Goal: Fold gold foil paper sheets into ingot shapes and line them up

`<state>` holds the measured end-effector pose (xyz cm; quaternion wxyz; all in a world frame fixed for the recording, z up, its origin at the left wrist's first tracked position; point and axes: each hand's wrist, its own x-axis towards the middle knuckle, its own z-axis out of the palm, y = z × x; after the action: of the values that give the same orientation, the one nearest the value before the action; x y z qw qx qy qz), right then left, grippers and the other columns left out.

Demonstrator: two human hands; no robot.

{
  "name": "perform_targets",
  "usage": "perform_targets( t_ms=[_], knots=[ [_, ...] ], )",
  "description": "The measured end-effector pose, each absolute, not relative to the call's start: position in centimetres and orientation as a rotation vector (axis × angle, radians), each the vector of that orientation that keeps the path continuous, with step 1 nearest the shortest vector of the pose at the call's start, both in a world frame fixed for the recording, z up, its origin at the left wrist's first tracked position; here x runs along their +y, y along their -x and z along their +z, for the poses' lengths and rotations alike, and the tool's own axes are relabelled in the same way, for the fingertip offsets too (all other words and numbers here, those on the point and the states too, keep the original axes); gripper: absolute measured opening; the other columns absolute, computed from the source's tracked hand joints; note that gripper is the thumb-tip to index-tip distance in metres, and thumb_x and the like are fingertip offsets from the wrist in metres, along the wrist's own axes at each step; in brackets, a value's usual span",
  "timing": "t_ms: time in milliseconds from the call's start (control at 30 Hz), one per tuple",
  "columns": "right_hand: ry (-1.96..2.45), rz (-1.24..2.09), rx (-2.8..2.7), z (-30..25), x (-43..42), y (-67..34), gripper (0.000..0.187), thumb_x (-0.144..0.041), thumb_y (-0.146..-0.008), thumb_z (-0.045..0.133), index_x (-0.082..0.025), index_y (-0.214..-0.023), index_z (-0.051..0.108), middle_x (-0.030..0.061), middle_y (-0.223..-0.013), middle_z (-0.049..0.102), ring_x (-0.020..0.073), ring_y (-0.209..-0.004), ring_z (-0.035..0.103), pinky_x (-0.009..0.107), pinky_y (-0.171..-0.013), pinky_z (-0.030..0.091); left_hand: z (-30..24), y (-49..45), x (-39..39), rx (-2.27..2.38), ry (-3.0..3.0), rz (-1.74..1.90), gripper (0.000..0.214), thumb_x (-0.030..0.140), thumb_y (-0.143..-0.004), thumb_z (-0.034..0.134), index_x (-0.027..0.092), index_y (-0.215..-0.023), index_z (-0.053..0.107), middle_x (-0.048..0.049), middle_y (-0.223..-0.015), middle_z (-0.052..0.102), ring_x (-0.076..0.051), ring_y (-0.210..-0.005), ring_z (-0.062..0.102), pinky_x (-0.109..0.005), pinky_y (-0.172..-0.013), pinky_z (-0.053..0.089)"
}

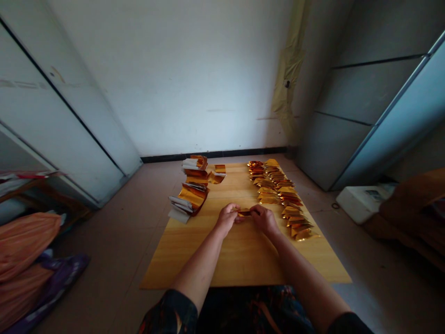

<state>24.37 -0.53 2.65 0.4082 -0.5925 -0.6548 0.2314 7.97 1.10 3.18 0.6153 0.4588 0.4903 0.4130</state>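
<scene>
Left hand point(226, 219) and right hand point(264, 220) have fingers pinched closed on a small folded gold-foil strip point(244, 213) above the pale yellow wooden bench point(243, 264), with a row of folded gold-foil pieces point(278, 195) at 1 o'clock and a white-backed gold-foil stack point(193, 190) at 11 o'clock.

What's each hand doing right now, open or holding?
Left hand: closed, pinching one end of a small gold foil piece.
Right hand: closed, pinching the other end of the same piece.

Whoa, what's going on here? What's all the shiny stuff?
A person is pinching a small piece of shiny gold foil between their left hand and right hand, above a flat yellow wooden board. Folded gold foil pieces lie in a long row on the right; gold-and-white foil strips are piled on the left.
</scene>
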Motion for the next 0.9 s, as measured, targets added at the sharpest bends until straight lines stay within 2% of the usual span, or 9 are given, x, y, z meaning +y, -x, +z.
perform_targets(
  t_ms=[100, 267, 467, 767, 900],
  knots=[
    [1.509, 0.598, -1.695, 2.65, -0.76, -24.4, 0.021, -0.028, -0.076, 0.046, -0.02, -0.072, 0.065, 0.0027, -0.071, 0.068, 0.0162, -0.068, 0.06, 0.024, -0.066, 0.043, 3.4, -7.68, 1.28, 1.124, -1.079, 0.89, 0.016, 0.012, -0.074, 0.051, 0.013, -0.089, 0.057, -0.0033, -0.081, 0.069, -0.01, -0.058, 0.065, -0.017, -0.054, 0.047],
    [1.553, 0.629, -1.553, 2.75, -1.1, -23.72, 0.022, -0.028, -0.075, 0.045, -0.019, -0.07, 0.065, 0.0029, -0.071, 0.068, 0.0159, -0.067, 0.059, 0.023, -0.063, 0.042, 3.56, -7.64, 1.26, 1.165, -1.11, 0.857, 0.016, 0.011, -0.074, 0.052, 0.012, -0.088, 0.058, -0.003, -0.078, 0.07, -0.01, -0.053, 0.065, -0.017, -0.051, 0.047],
    [1.624, 0.76, -1.508, 3.14, -0.97, -23.59, 0.023, -0.031, -0.074, 0.046, -0.018, -0.069, 0.065, -0.0011, -0.053, 0.058, 0.0135, -0.052, 0.05, 0.022, -0.051, 0.035, 3.48, -7.27, 1.31, 1.127, -1.167, 0.84, 0.021, 0.013, -0.075, 0.049, 0.01, -0.093, 0.059, -0.0051, -0.076, 0.07, -0.012, -0.05, 0.065, -0.018, -0.047, 0.044],
    [1.516, 0.715, -1.596, 2.83, -0.86, -23.98, 0.025, -0.037, -0.077, 0.046, -0.019, -0.065, 0.059, -0.0016, -0.055, 0.055, 0.0128, -0.056, 0.048, 0.021, -0.053, 0.035, 3.08, -7.19, 1.18, 1.078, -1.017, 0.893, 0.018, 0.022, -0.077, 0.063, 0.01, -0.091, 0.059, -0.0075, -0.084, 0.072, -0.012, -0.058, 0.067, -0.019, -0.054, 0.049],
    [1.512, 0.727, -1.582, 3.0, -0.86, -24.09, 0.024, -0.036, -0.077, 0.045, -0.019, -0.064, 0.058, -0.0018, -0.056, 0.055, 0.0127, -0.056, 0.048, 0.021, -0.054, 0.036, 3.11, -7.3, 1.13, 1.064, -1.014, 0.903, 0.023, 0.031, -0.079, 0.063, 0.011, -0.089, 0.058, -0.0061, -0.079, 0.072, -0.014, -0.06, 0.068, -0.02, -0.053, 0.048]
  ],
)
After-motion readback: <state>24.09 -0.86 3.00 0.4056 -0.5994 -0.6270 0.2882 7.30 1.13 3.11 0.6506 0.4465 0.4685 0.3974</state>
